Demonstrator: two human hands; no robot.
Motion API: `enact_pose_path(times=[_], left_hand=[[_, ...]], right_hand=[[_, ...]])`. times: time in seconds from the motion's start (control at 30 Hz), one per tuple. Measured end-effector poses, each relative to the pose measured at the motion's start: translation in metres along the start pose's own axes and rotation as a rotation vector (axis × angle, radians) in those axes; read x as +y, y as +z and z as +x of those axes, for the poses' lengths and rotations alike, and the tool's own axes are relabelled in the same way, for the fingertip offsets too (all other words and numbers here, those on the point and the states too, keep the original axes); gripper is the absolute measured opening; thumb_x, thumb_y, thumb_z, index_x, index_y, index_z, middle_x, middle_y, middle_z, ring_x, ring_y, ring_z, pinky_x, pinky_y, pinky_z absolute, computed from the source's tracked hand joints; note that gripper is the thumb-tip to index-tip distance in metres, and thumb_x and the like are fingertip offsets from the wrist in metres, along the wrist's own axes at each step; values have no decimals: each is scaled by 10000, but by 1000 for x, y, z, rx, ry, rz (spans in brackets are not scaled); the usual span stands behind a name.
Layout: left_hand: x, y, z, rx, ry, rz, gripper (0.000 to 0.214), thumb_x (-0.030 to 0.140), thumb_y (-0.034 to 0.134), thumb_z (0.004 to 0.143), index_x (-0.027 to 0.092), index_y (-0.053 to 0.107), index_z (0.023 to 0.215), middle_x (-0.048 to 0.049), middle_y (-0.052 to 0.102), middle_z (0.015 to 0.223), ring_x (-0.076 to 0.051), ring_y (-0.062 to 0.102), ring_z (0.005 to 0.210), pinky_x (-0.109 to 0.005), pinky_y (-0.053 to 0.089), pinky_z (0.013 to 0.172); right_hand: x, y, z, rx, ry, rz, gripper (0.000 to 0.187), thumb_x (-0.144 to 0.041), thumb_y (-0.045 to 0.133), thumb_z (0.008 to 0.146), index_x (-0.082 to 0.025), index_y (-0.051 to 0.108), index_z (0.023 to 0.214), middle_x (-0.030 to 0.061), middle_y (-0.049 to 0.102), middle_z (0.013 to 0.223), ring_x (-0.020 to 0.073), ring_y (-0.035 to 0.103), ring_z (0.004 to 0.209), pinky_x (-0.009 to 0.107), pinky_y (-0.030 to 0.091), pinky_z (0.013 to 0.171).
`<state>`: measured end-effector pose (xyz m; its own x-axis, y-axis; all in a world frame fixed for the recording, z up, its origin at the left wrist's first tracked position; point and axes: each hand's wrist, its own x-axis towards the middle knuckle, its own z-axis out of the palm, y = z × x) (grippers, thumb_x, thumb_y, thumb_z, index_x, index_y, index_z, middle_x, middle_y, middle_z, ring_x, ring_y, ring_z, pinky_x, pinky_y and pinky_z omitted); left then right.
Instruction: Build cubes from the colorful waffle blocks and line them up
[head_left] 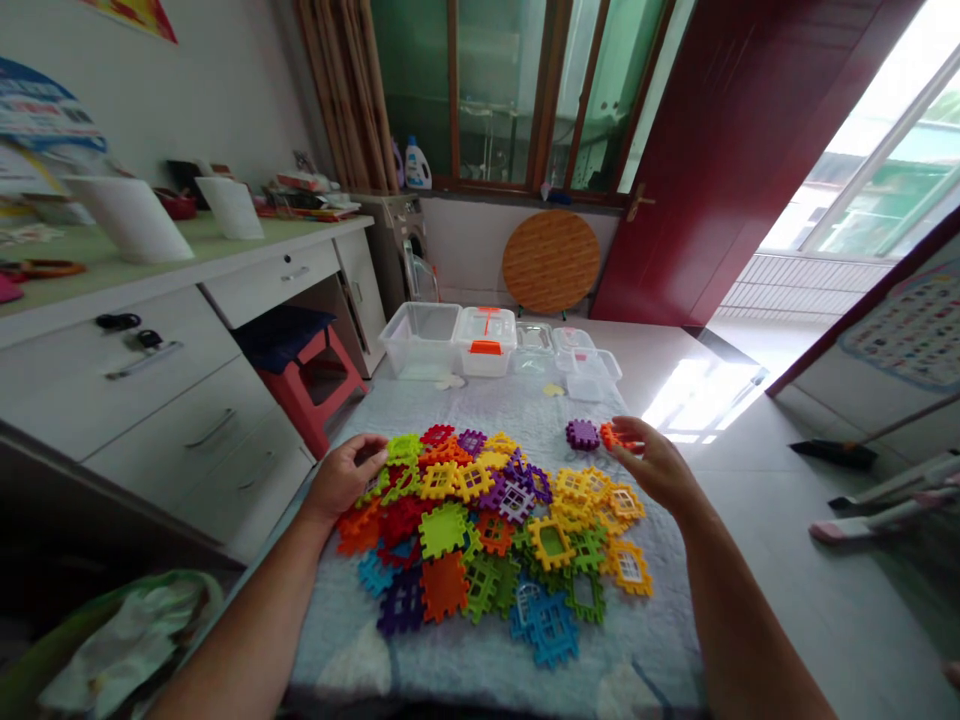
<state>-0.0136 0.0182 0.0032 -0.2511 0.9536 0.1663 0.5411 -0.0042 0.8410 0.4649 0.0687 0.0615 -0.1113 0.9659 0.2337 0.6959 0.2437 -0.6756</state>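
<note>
A broad heap of interlocking plastic building tiles in many colours covers the middle of the cloth-topped table. At the heap's far left edge, my left hand has its fingers curled by a lime-green tile; whether it grips that tile is hard to see. My right hand pinches an orange tile at the right, beyond the heap. Just left of that orange tile lies a purple tile stack. Yellow tiles are gathered at the heap's right side.
Along the table's far end stand an open clear bin, a lidded box with orange latches and smaller clear containers. A red stool is at the left, by a white desk. A bag-lined bin sits lower left.
</note>
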Motion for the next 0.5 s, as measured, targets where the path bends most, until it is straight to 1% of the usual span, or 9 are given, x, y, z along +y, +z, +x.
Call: enact_pose_path(times=[0.07,0.17,0.23,0.37,0.5], left_hand=[[0,0,-1,-17,7,6,454,536,635,710,175,677,982,-63,732,930,-236,676,890,-335,521,845],[1,-1,-1,-53,16,38,473,509,606,744,167,669,1063,-77,725,986,-254,663,961,-359,510,880],[3,-1,-2,-68,34,44,488,491,602,746,161,659,1101,-88,712,1050,-264,647,1022,-386,486,936],[8,-3,-3,-102,80,28,524,438,633,697,160,641,1141,-109,670,1184,-281,606,1128,-420,428,1026],[9,-2,-2,-119,75,64,475,344,575,694,159,638,1127,-108,664,1174,-276,606,1117,-430,425,1030]], right_hand=[[-9,12,-12,-9,41,-16,389,-397,532,788,-211,607,1120,65,701,910,211,658,795,365,528,755],[-11,25,-22,24,85,-110,356,-401,499,764,-205,651,1019,38,693,772,208,643,705,366,510,735],[-7,29,-24,45,94,-139,365,-410,490,748,-200,665,990,30,683,730,208,632,675,363,501,726],[3,31,-24,80,133,-122,404,-449,488,725,-193,682,969,27,675,697,206,615,632,351,492,687],[7,33,-25,98,187,-82,424,-477,494,702,-187,696,936,31,675,675,208,611,613,339,487,643]])
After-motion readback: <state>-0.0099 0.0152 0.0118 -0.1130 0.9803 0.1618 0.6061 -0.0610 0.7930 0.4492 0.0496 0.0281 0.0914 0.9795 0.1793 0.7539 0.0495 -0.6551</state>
